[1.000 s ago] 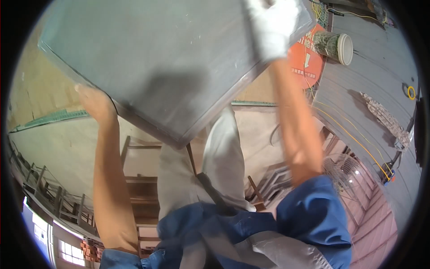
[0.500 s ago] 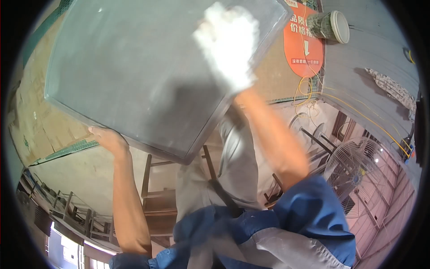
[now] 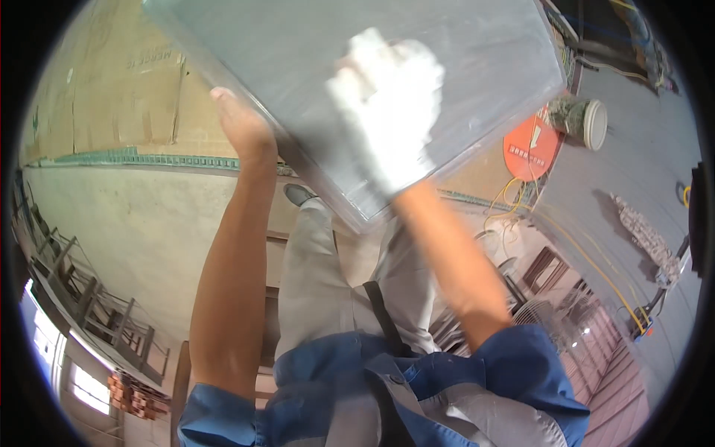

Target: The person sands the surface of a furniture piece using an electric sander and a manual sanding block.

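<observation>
A large grey, smooth rectangular panel with a raised rim fills the top of the view, tilted, one corner toward me. My left hand is bare and grips its left edge, thumb along the side; the other fingers are hidden behind the panel. My right hand lies over the panel's face, covered to the wrist in white, like a work glove or cloth. Motion blurs its fingers, so I cannot tell whether it holds anything.
Brown cardboard lies beyond the panel at left. At right are a red sign, a dirty white-rimmed bucket, a yellow cable and a crusted tool. A wire-caged fan stands lower right; metal frames stand lower left.
The panel has shifted right in view and turned, and its near corner now sits higher. My left hand has moved up and right with its edge. The white-covered right hand has moved slightly over the face.
</observation>
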`<act>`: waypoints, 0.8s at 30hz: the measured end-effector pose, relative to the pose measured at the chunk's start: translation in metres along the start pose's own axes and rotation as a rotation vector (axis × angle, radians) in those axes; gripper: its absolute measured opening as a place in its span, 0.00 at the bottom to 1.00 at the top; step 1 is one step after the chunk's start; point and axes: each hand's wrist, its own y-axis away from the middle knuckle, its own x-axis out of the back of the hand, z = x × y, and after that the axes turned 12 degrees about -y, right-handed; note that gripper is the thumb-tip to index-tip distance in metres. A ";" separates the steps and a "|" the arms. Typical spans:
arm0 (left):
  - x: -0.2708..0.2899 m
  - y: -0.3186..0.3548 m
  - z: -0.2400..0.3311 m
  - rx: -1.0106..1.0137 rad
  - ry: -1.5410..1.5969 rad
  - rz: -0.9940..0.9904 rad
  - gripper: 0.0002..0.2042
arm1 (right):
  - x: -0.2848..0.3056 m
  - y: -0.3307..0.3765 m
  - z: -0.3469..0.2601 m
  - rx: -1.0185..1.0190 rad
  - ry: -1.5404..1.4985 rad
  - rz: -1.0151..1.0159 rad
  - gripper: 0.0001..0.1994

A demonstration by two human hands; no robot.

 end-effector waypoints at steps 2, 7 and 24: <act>0.011 0.004 0.008 0.088 0.110 -0.043 0.36 | -0.036 0.034 -0.050 -0.003 -0.041 -0.103 0.12; 0.015 -0.002 0.013 0.186 0.111 -0.083 0.42 | 0.005 -0.010 -0.036 0.012 -0.030 -0.123 0.09; 0.013 0.104 -0.024 -0.137 -0.332 -0.088 0.37 | -0.030 0.016 -0.047 -0.084 -0.192 -0.262 0.11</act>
